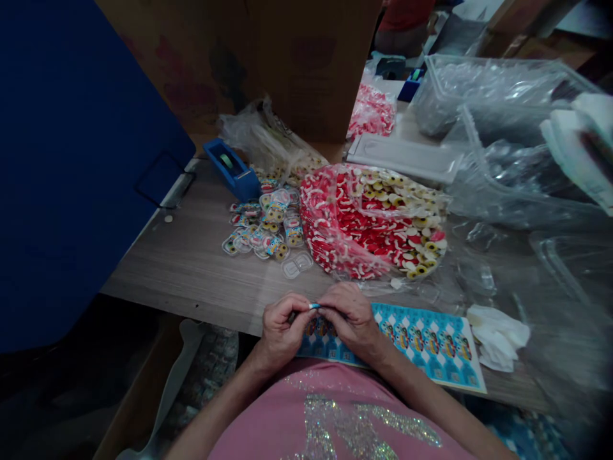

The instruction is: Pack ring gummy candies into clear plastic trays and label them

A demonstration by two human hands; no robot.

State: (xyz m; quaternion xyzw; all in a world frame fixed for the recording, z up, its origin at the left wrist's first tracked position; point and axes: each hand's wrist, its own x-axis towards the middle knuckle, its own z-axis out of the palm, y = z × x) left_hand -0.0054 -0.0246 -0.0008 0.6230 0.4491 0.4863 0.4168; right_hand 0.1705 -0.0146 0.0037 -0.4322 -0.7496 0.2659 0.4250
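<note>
My left hand (281, 327) and my right hand (350, 314) meet at the near table edge, fingers pinched together on one small blue-and-white piece (313, 306). Beneath them lies a blue sticker sheet (431, 348) printed with cartoon figures. Just beyond sits an empty clear plastic case (297, 264). A heap of filled clear cases (263, 227) with stickers lies to the left of it. An open plastic bag of red, white and yellow candies (378, 223) rests behind my right hand.
A blue tape dispenser (232, 167) stands at the back left beside a crinkled bag. A tall cardboard box (268, 57) rises behind. Clear plastic trays and bags (498, 128) crowd the right. White tissue (498, 332) lies by the sheet. A blue panel (71, 160) borders the left.
</note>
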